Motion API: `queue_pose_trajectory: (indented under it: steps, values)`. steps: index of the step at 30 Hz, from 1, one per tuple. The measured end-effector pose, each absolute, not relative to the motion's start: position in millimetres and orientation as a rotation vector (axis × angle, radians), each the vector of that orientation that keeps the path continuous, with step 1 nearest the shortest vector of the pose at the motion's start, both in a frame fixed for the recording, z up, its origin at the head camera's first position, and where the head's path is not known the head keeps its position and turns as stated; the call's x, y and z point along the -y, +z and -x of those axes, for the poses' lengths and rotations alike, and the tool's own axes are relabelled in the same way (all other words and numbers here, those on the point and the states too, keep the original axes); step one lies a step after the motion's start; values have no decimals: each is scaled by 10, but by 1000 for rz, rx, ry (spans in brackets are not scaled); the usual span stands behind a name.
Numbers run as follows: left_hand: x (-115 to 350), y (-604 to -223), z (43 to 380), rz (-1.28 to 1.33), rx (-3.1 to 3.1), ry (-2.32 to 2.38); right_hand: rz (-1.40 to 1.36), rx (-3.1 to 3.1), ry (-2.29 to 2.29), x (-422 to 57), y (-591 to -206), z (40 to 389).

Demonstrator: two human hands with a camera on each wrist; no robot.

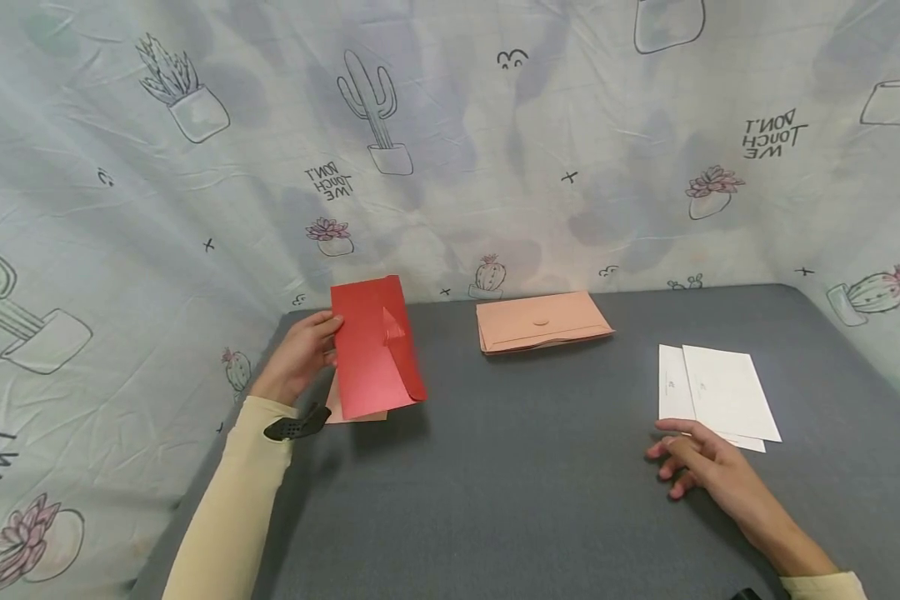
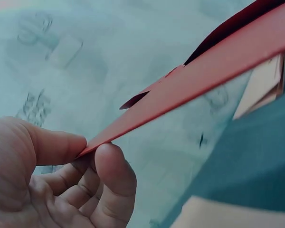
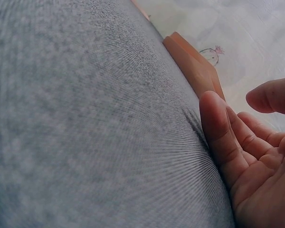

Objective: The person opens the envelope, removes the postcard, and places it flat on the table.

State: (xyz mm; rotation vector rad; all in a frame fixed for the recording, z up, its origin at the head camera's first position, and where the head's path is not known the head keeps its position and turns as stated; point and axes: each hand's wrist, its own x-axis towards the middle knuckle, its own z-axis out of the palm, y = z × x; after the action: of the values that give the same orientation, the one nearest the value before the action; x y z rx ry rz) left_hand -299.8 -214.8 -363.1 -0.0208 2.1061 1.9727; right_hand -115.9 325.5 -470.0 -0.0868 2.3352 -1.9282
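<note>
At the left of the head view, my left hand (image 1: pixel 303 354) pinches the edge of a red envelope (image 1: pixel 367 350) between thumb and fingers. The envelope is raised above the table, and its flap side faces the camera. Edge-on in the left wrist view, the red envelope (image 2: pixel 180 95) shows a part standing off its surface. Under it, a pale pink envelope (image 1: pixel 334 407) on the table is mostly hidden. My right hand (image 1: pixel 708 471) hovers over the table with fingers loosely bent and nothing in them, right by the near edge of some white cards (image 1: pixel 731 392).
A small stack of peach envelopes (image 1: pixel 543 321) lies at the back middle of the grey table (image 1: pixel 510 483). The white cards overlap each other at the right. A cactus-print curtain (image 1: pixel 450 150) hangs behind and along both sides of the table.
</note>
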Motion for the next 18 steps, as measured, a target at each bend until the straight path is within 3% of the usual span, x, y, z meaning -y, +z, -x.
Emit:
queue_pose_trajectory:
  steps: [18]
  values:
    - [1400,-3477,2573,-240,-1954,1896,75,-2342,-1912,-3242,-4684,1147]
